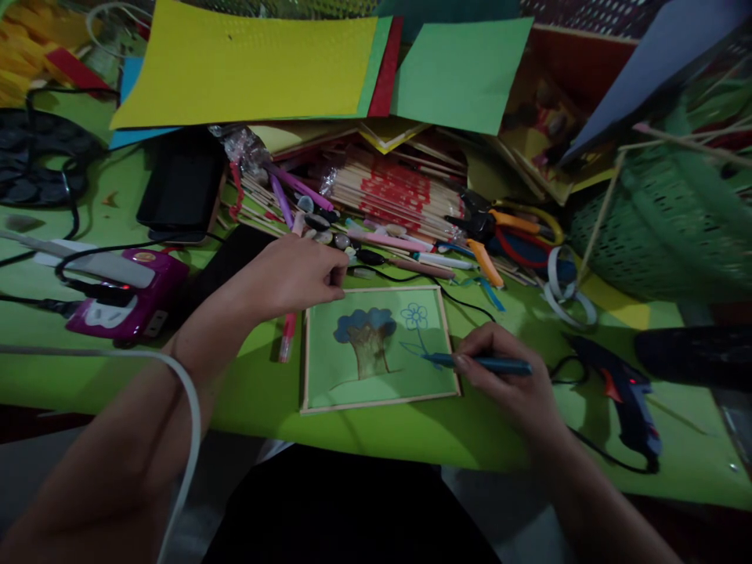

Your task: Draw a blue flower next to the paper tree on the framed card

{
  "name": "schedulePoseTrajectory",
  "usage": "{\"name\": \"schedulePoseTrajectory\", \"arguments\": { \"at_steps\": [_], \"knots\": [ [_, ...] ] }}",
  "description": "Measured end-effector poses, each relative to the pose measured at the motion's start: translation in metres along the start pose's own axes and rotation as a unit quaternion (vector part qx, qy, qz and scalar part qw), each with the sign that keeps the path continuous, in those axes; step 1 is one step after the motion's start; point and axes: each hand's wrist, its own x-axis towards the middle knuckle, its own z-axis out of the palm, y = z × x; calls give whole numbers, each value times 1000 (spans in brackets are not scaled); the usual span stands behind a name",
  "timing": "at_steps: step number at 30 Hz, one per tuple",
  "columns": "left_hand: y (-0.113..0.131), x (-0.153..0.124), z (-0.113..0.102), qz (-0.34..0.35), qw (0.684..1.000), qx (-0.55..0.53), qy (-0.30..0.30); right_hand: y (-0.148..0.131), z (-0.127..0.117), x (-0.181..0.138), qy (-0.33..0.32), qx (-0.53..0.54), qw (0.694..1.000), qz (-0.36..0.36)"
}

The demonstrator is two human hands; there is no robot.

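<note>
My right hand grips a dark teal pen, its tip on the drawing at the leaf of a flower outlined in blue. The drawing is on a green sheet edged with thin wooden sticks, and a brown-trunked tree with a blue crown is drawn beside the flower. My left hand is closed with curled fingers at the sheet's upper left corner. Whatever it may hold is hidden. Below that hand a red pen shows in part.
Behind the sheet lie several pens, bundled wooden sticks and orange-handled pliers. A glue gun rests at right, near a green basket. At left are a purple power strip and a white cable. Coloured paper stands behind.
</note>
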Motion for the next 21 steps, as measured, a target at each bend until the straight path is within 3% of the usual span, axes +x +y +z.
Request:
{"name": "schedulePoseTrajectory", "arguments": {
  "at_steps": [21],
  "knots": [
    [0, 0, 0, -3, 1000, -6, -4, 2, -5, 0, 22, -10, 1000, -5]
  ]
}}
